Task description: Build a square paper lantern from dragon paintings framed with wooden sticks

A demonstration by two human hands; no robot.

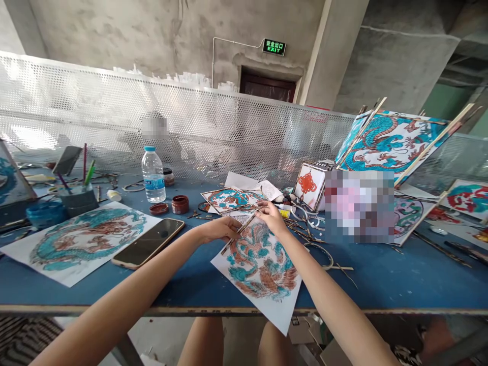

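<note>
A white sheet painted with a teal and rust-red dragon and phoenix [263, 267] lies on the blue table [400, 279], its lower corner hanging over the front edge. A thin bamboo strip [241, 231] lies slanted across its upper left corner. My left hand [221, 229] is closed on the strip's lower part. My right hand [271, 216] pinches its upper end with curled fingers. Both hands rest at the sheet's top edge.
A smartphone [148, 243] lies left of the sheet, beside another painted dragon sheet [82, 241]. A water bottle [153, 175], small paint jars [180, 204] and a brush cup [78, 198] stand behind. Loose bamboo strips and rings [316, 239], painted kites [389, 140] and a perforated metal screen [213, 127] fill the right and back.
</note>
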